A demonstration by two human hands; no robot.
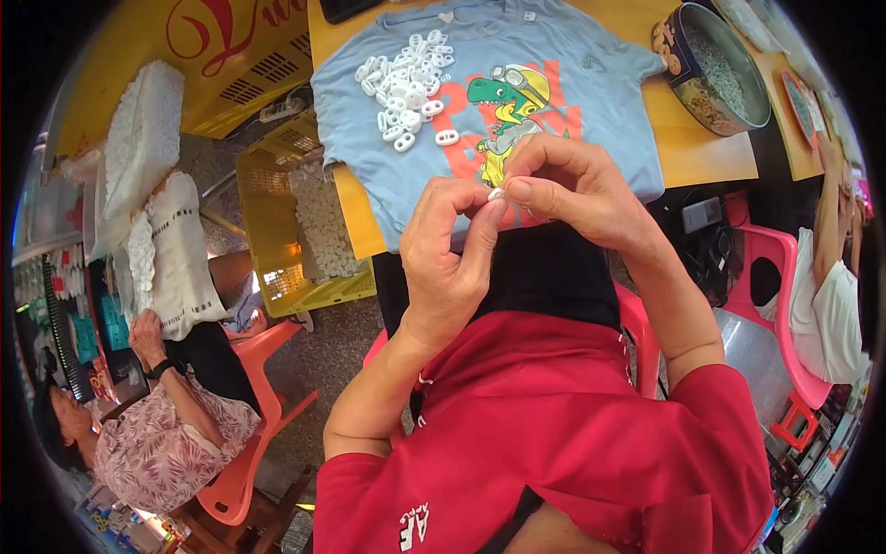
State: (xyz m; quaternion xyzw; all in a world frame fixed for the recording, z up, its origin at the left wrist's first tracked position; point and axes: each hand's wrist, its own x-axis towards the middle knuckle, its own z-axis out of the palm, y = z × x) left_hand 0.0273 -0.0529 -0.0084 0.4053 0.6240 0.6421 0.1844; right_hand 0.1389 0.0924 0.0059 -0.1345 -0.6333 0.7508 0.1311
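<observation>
Thumb and forefinger of my left hand (449, 242) pinch a small white plastic piece (496, 194), mostly hidden by the fingertips. My right hand (580, 191) is closed on the same piece from the other side, fingertips almost touching the left ones. Beneath them a light blue T-shirt (369, 185) with a dinosaur print lies spread over the table. A heap of white oval two-holed plastic pieces (406, 88) sits on its upper left part. One loose oval piece (447, 138) lies apart, to the right of the heap.
At the table's right stands a round tin (699, 18) holding many small greyish bits. A yellow plastic crate (268, 222) with many whitish pieces is left of the table. One seated person (175, 434) handles white material at left; another (826, 305) sits at right.
</observation>
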